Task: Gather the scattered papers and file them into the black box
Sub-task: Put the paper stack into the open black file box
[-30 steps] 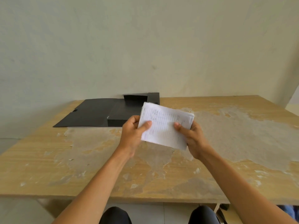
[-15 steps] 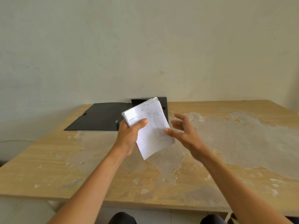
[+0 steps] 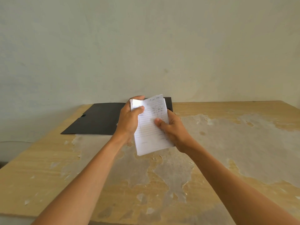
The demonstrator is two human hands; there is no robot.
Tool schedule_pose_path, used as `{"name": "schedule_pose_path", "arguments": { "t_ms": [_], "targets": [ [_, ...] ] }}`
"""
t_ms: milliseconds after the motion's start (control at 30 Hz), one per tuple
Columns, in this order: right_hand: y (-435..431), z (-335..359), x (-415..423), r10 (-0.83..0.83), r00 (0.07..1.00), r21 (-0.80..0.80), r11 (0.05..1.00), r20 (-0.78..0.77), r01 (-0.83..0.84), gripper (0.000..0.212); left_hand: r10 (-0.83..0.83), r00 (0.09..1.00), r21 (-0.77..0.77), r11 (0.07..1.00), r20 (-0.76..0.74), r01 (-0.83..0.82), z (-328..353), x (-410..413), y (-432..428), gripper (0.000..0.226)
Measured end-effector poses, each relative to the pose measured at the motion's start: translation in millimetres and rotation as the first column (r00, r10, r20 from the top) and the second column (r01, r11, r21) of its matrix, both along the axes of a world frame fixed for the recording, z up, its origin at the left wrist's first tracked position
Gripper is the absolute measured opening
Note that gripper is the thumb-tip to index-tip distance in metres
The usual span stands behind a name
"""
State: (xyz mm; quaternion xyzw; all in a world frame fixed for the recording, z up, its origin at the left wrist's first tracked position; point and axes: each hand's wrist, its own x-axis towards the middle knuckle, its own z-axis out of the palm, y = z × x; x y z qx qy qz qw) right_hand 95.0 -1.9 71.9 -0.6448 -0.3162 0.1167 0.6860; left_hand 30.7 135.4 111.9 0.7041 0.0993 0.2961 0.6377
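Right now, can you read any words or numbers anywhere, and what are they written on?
Nothing can be read for certain.
Top sheet of the papers: handwriting along the top edge and in a ruled table, too small and blurred to read.
Black box: no label shows.
Table and wall: no text.

Under the hands and all around them lies a wooden worktop point(image 3: 48, 184), its yellow veneer peeled away in large grey patches point(image 3: 235, 143), most of them to the right of the hands. Behind the hands stands a plain pale wall point(image 3: 146, 46), faintly stained.
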Motion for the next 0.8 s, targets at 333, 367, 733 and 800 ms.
{"name": "schedule_pose_path", "arguments": {
  "t_ms": [333, 367, 733, 800],
  "targets": [
    [65, 0, 60, -0.141, 0.935, -0.085, 0.989, -0.325, 0.120, 0.030, 0.055, 0.936, 0.021, 0.998, -0.346, -0.051, -22, 62, 50, 0.023],
    [71, 1, 64, -0.159, 0.930, -0.152, 0.982, -0.331, 0.114, 0.025, 0.075, 0.933, 0.021, 0.997, -0.351, -0.072, -21, 70, 59, 0.025],
    [52, -19, 93, -0.251, 0.751, -0.527, 0.579, 0.611, 0.623, 0.050, 0.209, 0.861, 0.161, 0.975, -0.464, -0.150, -46, 146, 131, 0.033],
    [49, -29, 95, -0.183, 0.694, -0.551, 0.483, 0.696, 0.680, 0.056, 0.209, 0.852, 0.167, 0.975, -0.481, -0.145, -53, 157, 131, 0.033]
  ]
}}
